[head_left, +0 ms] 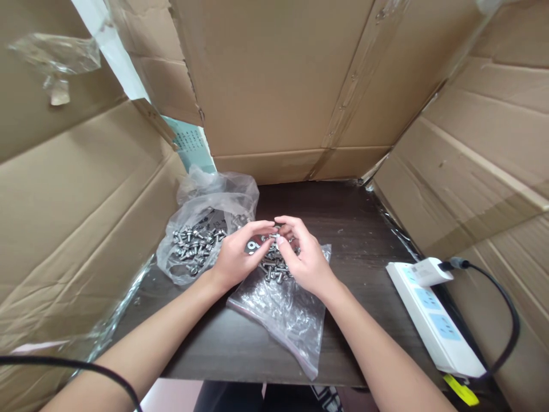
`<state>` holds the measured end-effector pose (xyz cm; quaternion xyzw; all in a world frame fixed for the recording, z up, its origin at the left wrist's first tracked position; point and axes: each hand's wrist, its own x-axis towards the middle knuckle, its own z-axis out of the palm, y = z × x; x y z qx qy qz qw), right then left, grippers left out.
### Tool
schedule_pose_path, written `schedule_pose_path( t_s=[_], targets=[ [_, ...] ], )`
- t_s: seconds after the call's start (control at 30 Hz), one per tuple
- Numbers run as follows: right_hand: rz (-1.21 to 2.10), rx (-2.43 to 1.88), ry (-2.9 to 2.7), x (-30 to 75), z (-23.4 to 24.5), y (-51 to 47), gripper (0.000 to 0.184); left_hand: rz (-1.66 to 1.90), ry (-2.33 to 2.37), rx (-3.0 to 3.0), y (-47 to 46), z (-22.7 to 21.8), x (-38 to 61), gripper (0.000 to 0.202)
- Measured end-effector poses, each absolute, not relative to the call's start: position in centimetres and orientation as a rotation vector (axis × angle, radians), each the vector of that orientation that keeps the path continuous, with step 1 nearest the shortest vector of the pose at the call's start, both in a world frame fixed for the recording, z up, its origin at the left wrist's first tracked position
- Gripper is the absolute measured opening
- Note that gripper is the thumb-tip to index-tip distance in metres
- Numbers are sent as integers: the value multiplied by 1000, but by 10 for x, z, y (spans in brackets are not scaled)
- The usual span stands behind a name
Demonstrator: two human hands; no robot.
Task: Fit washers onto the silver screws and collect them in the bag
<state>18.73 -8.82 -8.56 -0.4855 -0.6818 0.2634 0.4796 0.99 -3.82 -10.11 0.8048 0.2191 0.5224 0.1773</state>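
Note:
My left hand [240, 252] and my right hand [307, 258] meet over the middle of the table, fingertips almost touching. Between the thumbs and fingers of both is a small metal bolt [271, 236], partly covered by the fingertips. Right below lies a pile of bolts [277, 271] on a flat clear plastic bag [283, 309]. Light ring-shaped marks or washers [251, 245] show beside my left thumb; which they are I cannot tell. To the left, an opened plastic bag [167, 266] holds many more bolts [195, 246], some with collars near the head.
Cardboard walls [278, 74] enclose the dark wooden table [347, 212] at the back and both sides. A white power strip [429, 320] with a plugged-in charger [431, 271] and black cable stands at the right. Another black cable [77, 363] crosses the lower left.

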Motion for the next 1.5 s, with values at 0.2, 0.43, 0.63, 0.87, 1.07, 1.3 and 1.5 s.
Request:
schedule_pose_path(
  t_s=[0.2, 0.43, 0.63, 0.87, 1.07, 1.3, 1.5],
  targets=[
    [619, -1210, -1649, 189, -86, -89, 42, 1475, 628, 2271, -38, -102, 10, 33],
    [602, -1177, -1648, 187, -87, -88, 48, 1489, 648, 2275, -37, -103, 10, 31],
    [641, -1207, -1645, 188, -86, -89, 40, 1496, 630, 2278, -36, -104, 10, 30],
    [634, -1173, -1637, 186, -86, -88, 41, 1492, 600, 2286, -35, -105, 11, 35],
    [637, -1189, -1644, 187, -85, -89, 38, 1477, 601, 2291, -36, -104, 10, 39],
    [642, -1187, -1646, 186, -84, -89, 31, 1482, 587, 2274, -36, -103, 11, 40],
    [659, -1182, -1654, 186, -84, -89, 33, 1454, 596, 2307, -35, -104, 10, 42]
  ],
)
